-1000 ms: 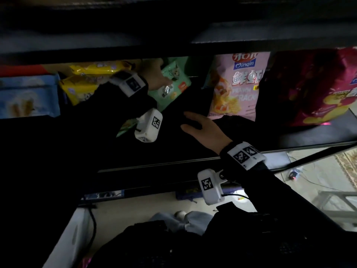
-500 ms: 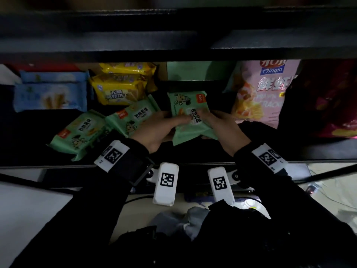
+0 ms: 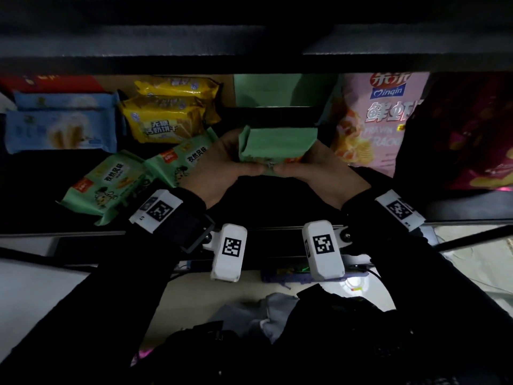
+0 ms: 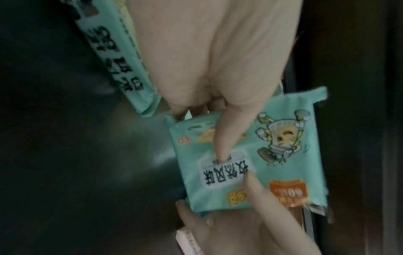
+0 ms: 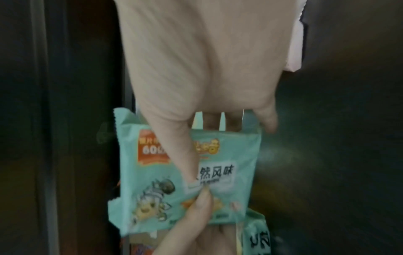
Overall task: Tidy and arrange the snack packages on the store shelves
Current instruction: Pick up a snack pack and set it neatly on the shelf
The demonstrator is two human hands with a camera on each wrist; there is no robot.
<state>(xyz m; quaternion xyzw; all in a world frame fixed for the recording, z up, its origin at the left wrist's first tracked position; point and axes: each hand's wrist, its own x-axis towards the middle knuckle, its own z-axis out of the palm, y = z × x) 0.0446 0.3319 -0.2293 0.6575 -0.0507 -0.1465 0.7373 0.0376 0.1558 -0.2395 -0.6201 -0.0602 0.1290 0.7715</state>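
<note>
Hands worked as a pair: your left hand [image 3: 219, 165] and right hand [image 3: 319, 173] pinched one green packet [image 3: 274, 144] above the shelf [image 3: 458, 209]; two green packets [image 3: 133, 179] lay crooked, unsorted.

A mint-green snack pack [image 4: 250, 162] is gripped from both ends above the dark shelf [image 4: 76, 155]. Left hand [image 4: 218, 60] enters from the top, thumb [image 4: 226, 138] pressed on the printed face near the white label, other fingers tucked behind the upper edge. Right hand [image 4: 240, 220] enters from the bottom, thumb laid across the lower face, fingers wrapped underneath. Cartoon mascot and orange badge are visible on the pack. A second green pack [image 4: 117, 57] is seen edge-on at upper left, just beside the left hand.
</note>
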